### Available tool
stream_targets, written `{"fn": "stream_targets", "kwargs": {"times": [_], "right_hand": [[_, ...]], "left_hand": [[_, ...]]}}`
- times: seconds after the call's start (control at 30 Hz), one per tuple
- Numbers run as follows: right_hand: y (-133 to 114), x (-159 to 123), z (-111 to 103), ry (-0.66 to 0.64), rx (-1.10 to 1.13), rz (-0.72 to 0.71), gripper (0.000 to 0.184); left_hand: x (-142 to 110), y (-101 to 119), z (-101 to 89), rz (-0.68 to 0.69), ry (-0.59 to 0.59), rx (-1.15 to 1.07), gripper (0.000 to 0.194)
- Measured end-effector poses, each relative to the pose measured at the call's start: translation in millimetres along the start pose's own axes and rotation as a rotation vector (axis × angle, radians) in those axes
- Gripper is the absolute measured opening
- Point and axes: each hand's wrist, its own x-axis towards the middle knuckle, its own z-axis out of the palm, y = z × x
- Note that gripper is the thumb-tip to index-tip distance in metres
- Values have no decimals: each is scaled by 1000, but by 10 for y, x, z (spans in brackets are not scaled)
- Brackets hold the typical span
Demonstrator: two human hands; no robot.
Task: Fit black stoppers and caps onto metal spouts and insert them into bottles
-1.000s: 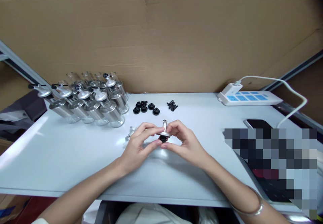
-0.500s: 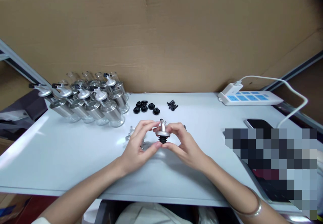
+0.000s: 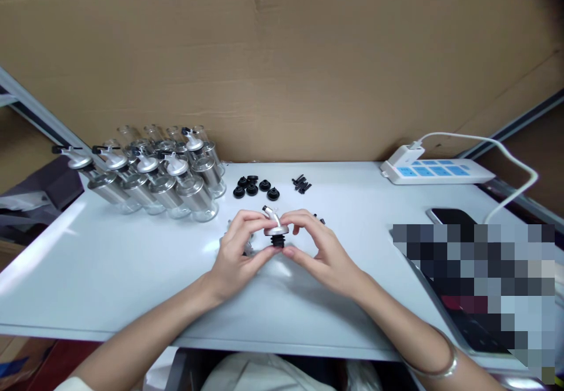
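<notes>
Spout [image 3: 277,231]: held just above the table [image 3: 145,279], near its front middle — a silver top with a bent neck leaning up to the left, and a black ribbed plug underneath.
Left hand [image 3: 240,249]: fingers clamped on the spout, the fingertips by the silver top and the thumb low against the black plug.
Right hand [image 3: 324,254]: fingers clamped on the same spout from the other side, forefinger up by the neck, thumb near the plug's bottom end.
Silver parts [image 3: 248,246]: lying on the table behind the left hand, partly hidden by it.
Dark bits [image 3: 322,221]: just behind the right hand, too small to make out.
Black plugs [image 3: 252,189]: a loose group on the table beyond the hands.
Black strips [image 3: 302,184]: a small pile to the right of the plugs.
Bottles [image 3: 164,192]: clustered at the far left, clear glass with steel bands — five fitted with spouts, those behind showing bare glass necks.
Power strip [image 3: 473,174]: at the back right, with a white charger [image 3: 404,156] and cable [image 3: 526,167] plugged in.
Phone [image 3: 453,216]: in front of the strip, its near part covered by blurred blocks.
Bangle [image 3: 450,368]: around the right forearm.
Cardboard [image 3: 282,68]: standing behind the table as a wall.
</notes>
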Motion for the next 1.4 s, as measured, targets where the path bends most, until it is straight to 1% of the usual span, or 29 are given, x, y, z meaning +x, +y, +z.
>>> {"fn": "stream_targets", "kwargs": {"times": [0.13,0.27,0.37,0.5,0.7,0.8,0.9,0.97,1.0,1.07,1.13,1.2,1.27,1.33,1.4], "right_hand": [[12,20,-30,103,-38,-141,37],[2,43,-43,105,-77,-208,34],[6,46,-39,109,-84,-225,32],[35,38,-47,141,-93,-218,26],[61,38,-53,150,-121,-217,18],[60,47,-49,138,-123,-244,16],[63,61,-84,86,-140,-248,13],[92,74,-137,39,-187,-217,11],[121,81,-172,19,-224,-185,14],[217,96,-250,1,-324,-81,22],[364,113,-327,5,-432,50,21],[542,133,-389,-16,-530,152,23],[718,157,-420,-50,-572,249,28],[858,182,-417,-91,-586,336,37],[940,202,-391,-112,-597,364,43]], "left_hand": [[10,13,-4,43,-24,1,33],[8,1,-4,47,-26,0,35],[1,-17,0,30,-36,11,35],[4,-33,4,-3,-99,-2,37],[33,2,-2,2,-160,-51,47],[39,7,-2,-15,-149,-71,41],[32,-7,1,-20,-110,-91,33],[22,-14,5,-13,-96,-100,31],[17,-16,7,-11,-95,-101,31],[9,-16,9,-11,-101,-99,30],[4,-14,12,-21,-104,-97,29],[0,-10,16,-24,-107,-103,29],[-3,-4,21,-11,-112,-110,28],[-6,0,25,10,-121,-111,28],[-9,1,27,22,-127,-103,27]]}}
